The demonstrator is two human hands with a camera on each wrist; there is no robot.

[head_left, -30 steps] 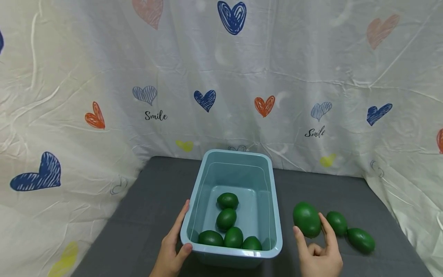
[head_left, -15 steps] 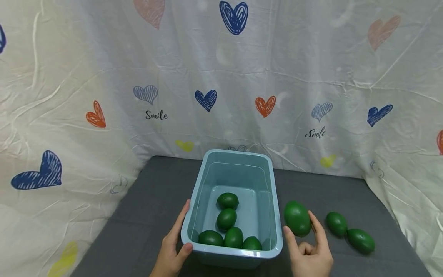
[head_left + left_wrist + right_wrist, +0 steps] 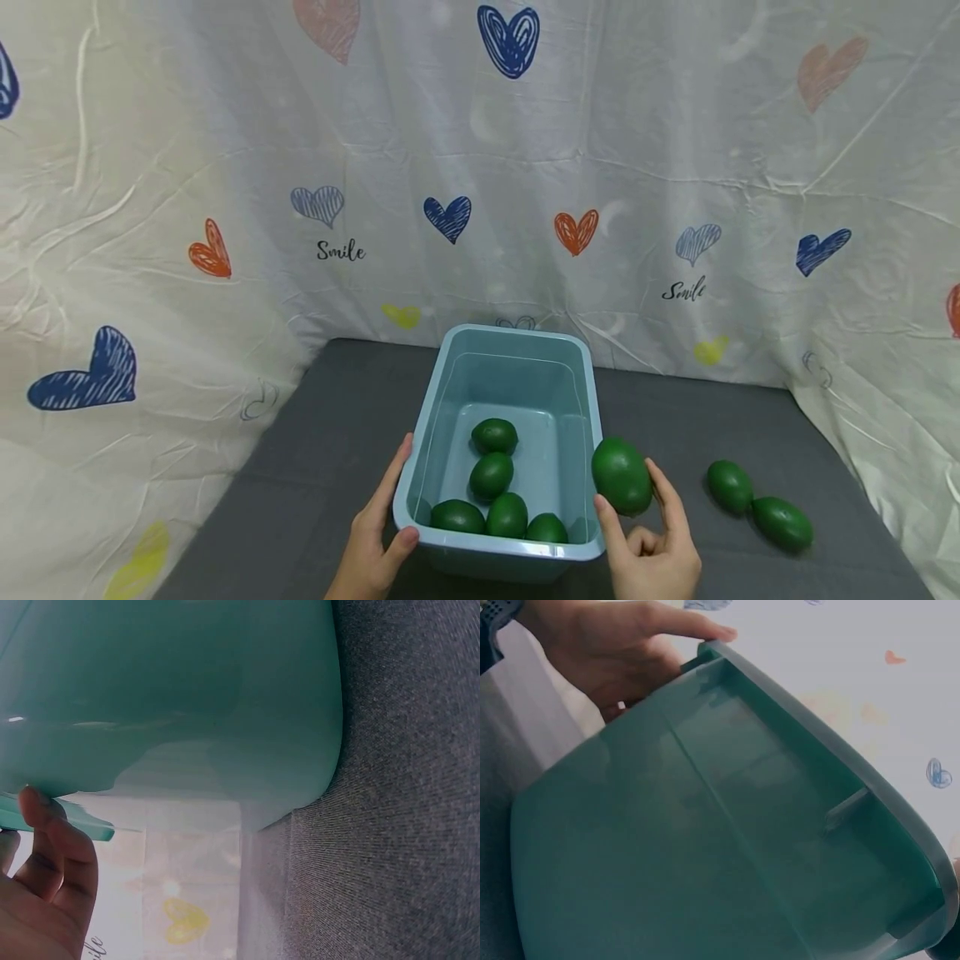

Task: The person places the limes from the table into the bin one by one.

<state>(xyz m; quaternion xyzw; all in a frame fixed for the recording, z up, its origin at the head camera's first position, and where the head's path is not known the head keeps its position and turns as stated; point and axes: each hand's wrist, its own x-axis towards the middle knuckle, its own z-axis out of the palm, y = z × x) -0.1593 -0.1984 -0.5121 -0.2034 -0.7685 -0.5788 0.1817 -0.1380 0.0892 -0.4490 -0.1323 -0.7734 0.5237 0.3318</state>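
Observation:
A light blue plastic bin holds several smooth dark green oval fruits on its floor. At its near left corner, my left hand grips the rim, thumb at the front and fingers along the left side. In the left wrist view, curled fingers of this hand meet the bin's rim. Between thumb and fingers my right hand pinches a green oval fruit, which overlaps the bin's right rim from above. The right wrist view shows the bin's outer wall and, at its edge, part of a green fruit.
Two more green oval fruits lie touching end to end on the dark grey tabletop, right of the bin. A white curtain printed with hearts hangs behind the table and down both sides.
My right hand has moved left with the green oval fruit, from beside the two loose fruits to the bin's right rim. My left hand and the bin have stayed in place.

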